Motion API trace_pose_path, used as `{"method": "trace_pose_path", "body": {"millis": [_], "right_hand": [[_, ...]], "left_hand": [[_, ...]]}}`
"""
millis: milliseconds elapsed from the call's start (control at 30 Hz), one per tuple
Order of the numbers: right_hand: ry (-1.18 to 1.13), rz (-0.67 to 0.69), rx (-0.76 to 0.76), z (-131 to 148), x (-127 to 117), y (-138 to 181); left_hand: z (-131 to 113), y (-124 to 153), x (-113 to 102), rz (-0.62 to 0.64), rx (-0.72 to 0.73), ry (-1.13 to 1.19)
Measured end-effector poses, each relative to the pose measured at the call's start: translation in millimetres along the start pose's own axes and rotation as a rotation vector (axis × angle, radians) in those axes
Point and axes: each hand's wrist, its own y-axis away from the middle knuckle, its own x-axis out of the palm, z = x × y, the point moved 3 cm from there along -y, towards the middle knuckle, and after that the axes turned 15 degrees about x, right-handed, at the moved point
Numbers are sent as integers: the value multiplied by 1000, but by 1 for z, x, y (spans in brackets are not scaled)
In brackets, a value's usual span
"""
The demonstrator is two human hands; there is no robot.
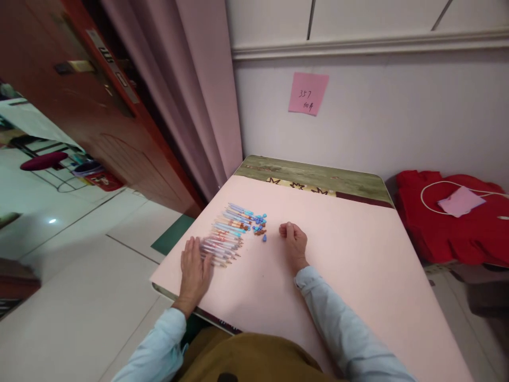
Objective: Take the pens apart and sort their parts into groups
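A row of several pens [228, 231] lies on the pink table top [350, 265], with small blue and brown caps [260, 224] clustered at their right ends. My left hand [194, 265] lies flat on the table, fingers stretched out, its fingertips touching the nearest pens at the row's left end. My right hand [293, 240] rests on the table to the right of the caps, curled into a loose fist. I cannot make out whether anything is inside it. One blue cap [264, 238] lies between the pens and that hand.
A pink sticky note [308, 93] is stuck on the wall behind the table. A red cloth pile [453, 225] with a pink paper lies at the right. A pink curtain [191, 90] and a red-brown door [91, 101] stand at the left, above tiled floor.
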Motion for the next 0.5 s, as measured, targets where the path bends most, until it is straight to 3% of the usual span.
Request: {"method": "trace_pose_path", "body": {"millis": [267, 500], "right_hand": [[159, 11, -31, 4, 0, -3], [566, 138, -173, 4, 11, 6]], "left_hand": [[-5, -11, 5, -31, 26, -54], [-5, -8, 9, 46, -41, -98]]}}
